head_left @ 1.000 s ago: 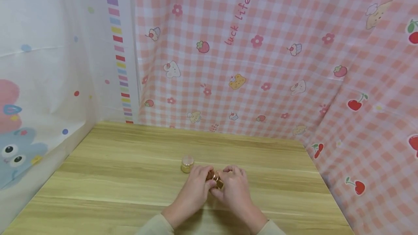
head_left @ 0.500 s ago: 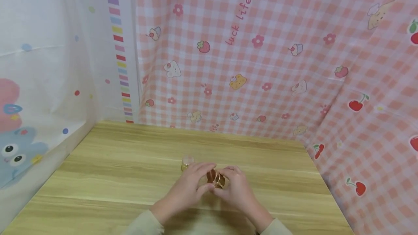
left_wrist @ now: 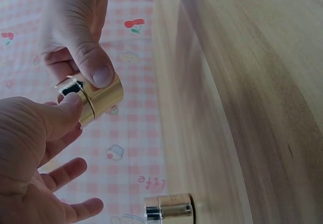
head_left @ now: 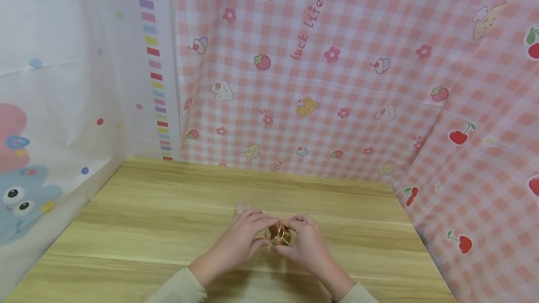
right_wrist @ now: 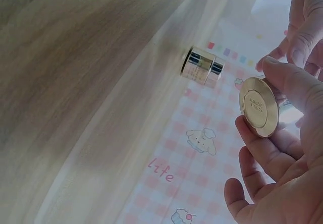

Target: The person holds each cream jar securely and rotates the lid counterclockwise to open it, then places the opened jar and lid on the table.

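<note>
A shiny gold cosmetic jar (head_left: 279,234) is held on its side between my two hands, over the table. My left hand (head_left: 239,235) pinches one end with thumb and index finger; in the left wrist view its other fingers spread away from the jar (left_wrist: 105,95). My right hand (head_left: 310,243) grips the other end, its thumb (left_wrist: 101,75) lying along the gold wall. A seam runs round the jar. In the right wrist view the round base (right_wrist: 259,107) shows small stamped lettering. A second gold jar (head_left: 242,208) stands behind my left hand, partly hidden by it.
The wood-grain table (head_left: 358,265) spreads around both hands. A pink checked cloth (head_left: 320,83) hangs behind and along the right side. A white printed cloth (head_left: 63,83) hangs on the left.
My left hand has shifted slightly left and its fingers have loosened, showing more of the jar. It now covers more of the standing jar. My right hand stays nearly in place.
</note>
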A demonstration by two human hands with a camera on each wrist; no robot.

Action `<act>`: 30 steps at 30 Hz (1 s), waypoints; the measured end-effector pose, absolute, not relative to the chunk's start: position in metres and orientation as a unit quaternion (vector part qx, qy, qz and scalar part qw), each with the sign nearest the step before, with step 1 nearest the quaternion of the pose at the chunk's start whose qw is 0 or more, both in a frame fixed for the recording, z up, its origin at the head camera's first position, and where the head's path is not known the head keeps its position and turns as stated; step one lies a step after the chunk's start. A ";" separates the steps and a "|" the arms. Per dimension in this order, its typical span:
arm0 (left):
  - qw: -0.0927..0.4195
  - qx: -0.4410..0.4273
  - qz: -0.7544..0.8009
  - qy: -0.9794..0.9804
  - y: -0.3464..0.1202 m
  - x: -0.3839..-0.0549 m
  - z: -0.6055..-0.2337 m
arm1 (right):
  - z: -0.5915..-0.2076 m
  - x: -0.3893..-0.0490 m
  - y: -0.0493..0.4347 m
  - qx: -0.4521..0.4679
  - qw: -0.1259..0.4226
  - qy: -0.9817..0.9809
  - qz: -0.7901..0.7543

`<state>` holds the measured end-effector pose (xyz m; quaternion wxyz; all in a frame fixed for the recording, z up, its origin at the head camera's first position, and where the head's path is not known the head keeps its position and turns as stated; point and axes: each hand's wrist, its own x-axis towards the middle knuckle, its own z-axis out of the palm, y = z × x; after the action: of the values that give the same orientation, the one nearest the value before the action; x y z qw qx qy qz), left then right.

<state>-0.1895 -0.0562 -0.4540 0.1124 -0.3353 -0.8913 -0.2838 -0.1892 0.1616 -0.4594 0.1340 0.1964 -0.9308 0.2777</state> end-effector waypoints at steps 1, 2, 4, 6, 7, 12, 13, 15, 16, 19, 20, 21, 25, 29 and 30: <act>0.115 -0.336 -0.281 -0.892 -0.056 -0.190 -0.454 | -0.459 -0.189 0.162 0.195 0.134 -0.932 0.276; 0.117 -0.337 -0.279 -0.892 -0.056 -0.190 -0.455 | -0.459 -0.189 0.162 0.194 0.134 -0.932 0.276; 0.122 -0.338 -0.274 -0.892 -0.056 -0.190 -0.456 | -0.459 -0.189 0.162 0.191 0.133 -0.932 0.277; 0.124 -0.337 -0.271 -0.893 -0.056 -0.191 -0.457 | -0.459 -0.188 0.162 0.187 0.129 -0.933 0.278; 0.126 -0.338 -0.269 -0.893 -0.055 -0.191 -0.457 | -0.459 -0.188 0.162 0.186 0.127 -0.934 0.278; 0.129 -0.338 -0.263 -0.895 -0.054 -0.192 -0.460 | -0.459 -0.188 0.162 0.180 0.124 -0.935 0.278; 0.130 -0.338 -0.264 -0.894 -0.054 -0.193 -0.460 | -0.459 -0.189 0.162 0.179 0.125 -0.936 0.277; 0.130 -0.338 -0.267 -0.893 -0.054 -0.193 -0.461 | -0.460 -0.190 0.162 0.177 0.126 -0.937 0.273; 0.131 -0.338 -0.268 -0.893 -0.054 -0.193 -0.461 | -0.461 -0.190 0.162 0.176 0.125 -0.938 0.272; 0.132 -0.342 -0.271 -0.890 -0.053 -0.193 -0.461 | -0.462 -0.191 0.162 0.173 0.122 -0.940 0.269; 0.133 -0.343 -0.270 -0.890 -0.054 -0.193 -0.461 | -0.462 -0.191 0.162 0.172 0.121 -0.940 0.269; 0.133 -0.343 -0.269 -0.890 -0.054 -0.193 -0.461 | -0.463 -0.191 0.162 0.171 0.120 -0.940 0.269; 0.137 -0.343 -0.266 -0.891 -0.054 -0.192 -0.461 | -0.464 -0.192 0.162 0.172 0.125 -0.940 0.268; 0.139 -0.341 -0.265 -0.891 -0.053 -0.193 -0.462 | -0.465 -0.191 0.160 0.170 0.129 -0.938 0.271; 0.138 -0.341 -0.266 -0.891 -0.053 -0.193 -0.462 | -0.464 -0.191 0.160 0.169 0.128 -0.938 0.274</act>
<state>-0.1930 -0.0533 -0.4619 0.1378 -0.3414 -0.8910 -0.2656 -0.1913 0.1602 -0.4644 0.1279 0.1691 -0.9381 0.2739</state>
